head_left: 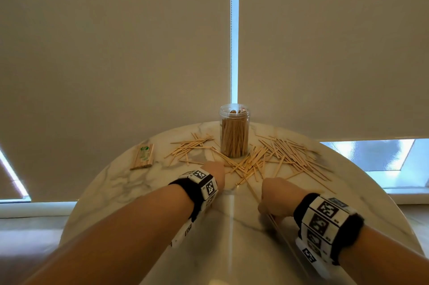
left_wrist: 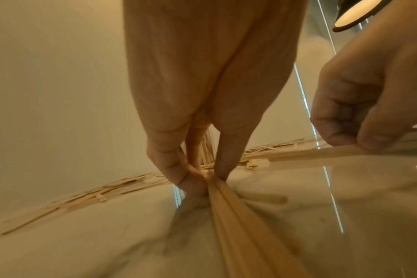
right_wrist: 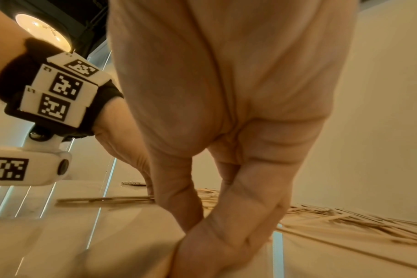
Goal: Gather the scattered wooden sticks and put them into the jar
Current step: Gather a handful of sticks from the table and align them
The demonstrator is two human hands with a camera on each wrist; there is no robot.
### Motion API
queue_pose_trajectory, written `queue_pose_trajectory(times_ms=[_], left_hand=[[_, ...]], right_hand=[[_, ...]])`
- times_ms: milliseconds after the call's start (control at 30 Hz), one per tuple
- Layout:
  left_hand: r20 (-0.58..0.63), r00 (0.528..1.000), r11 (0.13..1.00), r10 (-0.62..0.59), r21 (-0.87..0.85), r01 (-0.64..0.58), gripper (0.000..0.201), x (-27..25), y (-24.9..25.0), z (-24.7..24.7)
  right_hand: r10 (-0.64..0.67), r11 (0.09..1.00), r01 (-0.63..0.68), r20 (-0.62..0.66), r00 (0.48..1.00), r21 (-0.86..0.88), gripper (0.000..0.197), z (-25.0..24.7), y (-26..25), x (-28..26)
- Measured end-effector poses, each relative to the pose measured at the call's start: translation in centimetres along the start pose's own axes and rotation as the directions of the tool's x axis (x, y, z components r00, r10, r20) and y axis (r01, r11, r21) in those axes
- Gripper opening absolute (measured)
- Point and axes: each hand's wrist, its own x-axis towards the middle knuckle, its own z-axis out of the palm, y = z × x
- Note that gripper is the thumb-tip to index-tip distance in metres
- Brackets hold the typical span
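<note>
one jar (head_left: 235,131) stands beyond the fingers, and the wooden sticks (head_left: 234,138) inside it are too many to count. loose sticks (head_left: 281,154) on the one table (head_left: 120,182) are also too many to count. one wrapped bundle (head_left: 142,157) lies far left of the fingers. two hands: left hand (head_left: 214,173), right hand (head_left: 279,196).

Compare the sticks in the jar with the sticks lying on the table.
The sticks in the jar stand nearly upright, packed together inside the clear jar; the sticks on the table lie flat, crossed at all angles. The jarred ones form one bundle; the loose ones spread on both sides of the jar. Both look like the same thin pale wood.
</note>
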Motion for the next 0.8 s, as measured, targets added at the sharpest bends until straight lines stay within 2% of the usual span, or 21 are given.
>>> queue_pose_trajectory(times_ms=[67, 133, 233, 300, 367, 467, 567, 667, 700, 800], left_hand=[[0.005, 1.000, 0.999, -0.016, 0.034, 0.016, 0.037, -0.3, -0.4, 0.0], [0.011, 0.999, 0.996, -0.050, 0.081, 0.049, 0.039, -0.9, -0.8, 0.0], [0.007, 0.997, 0.997, -0.077, 0.017, 0.077, 0.038, -1.2, -1.6, -0.1], [0.010, 0.995, 0.995, -0.097, -0.032, 0.097, 0.037, -1.5, -2.1, -0.2], [0.012, 0.995, 0.994, -0.104, -0.044, 0.104, 0.036, -1.6, -2.6, 0.1], [0.016, 0.995, 0.990, -0.102, -0.095, 0.103, 0.034, -2.0, -3.0, 0.2], [-0.019, 0.990, 0.944, -0.137, -0.306, 0.125, 0.033, -2.6, -3.8, -0.1], [-0.024, 0.990, 0.807, -0.142, -0.581, 0.102, 0.031, -2.6, -4.7, -0.3], [-0.043, 0.991, 0.724, -0.129, -0.687, 0.064, 0.029, -2.4, -5.0, -0.3], [-0.118, 0.984, 0.360, -0.137, -0.931, -0.061, 0.020, -2.1, -4.9, -0.3]], right_hand=[[-0.001, 0.997, 0.000, 0.003, 1.000, 0.080, 0.015, -0.1, 0.2, -0.2], [-0.017, 0.986, 0.017, -0.001, 1.000, 0.168, 0.023, -0.4, 0.3, -0.7], [-0.069, 0.958, 0.081, -0.051, 0.996, 0.277, 0.018, -1.1, 0.2, -1.2], [-0.071, 0.889, 0.115, -0.114, 0.991, 0.444, 0.012, -1.4, 0.0, -1.3], [-0.049, 0.782, 0.133, -0.153, 0.987, 0.609, 0.011, -1.7, -0.4, -1.5], [-0.051, 0.677, 0.197, -0.222, 0.974, 0.710, 0.009, -2.2, -0.7, -1.6], [-0.049, 0.574, 0.268, -0.294, 0.954, 0.774, 0.009, -2.5, -1.0, -1.3], [-0.056, 0.497, 0.324, -0.343, 0.938, 0.805, 0.008, -2.5, -1.7, -0.9], [-0.052, 0.478, 0.336, -0.356, 0.933, 0.811, 0.009, -2.4, -2.0, -0.6], [-0.050, 0.446, 0.356, -0.374, 0.926, 0.821, 0.011, -2.5, -3.1, 0.3]])
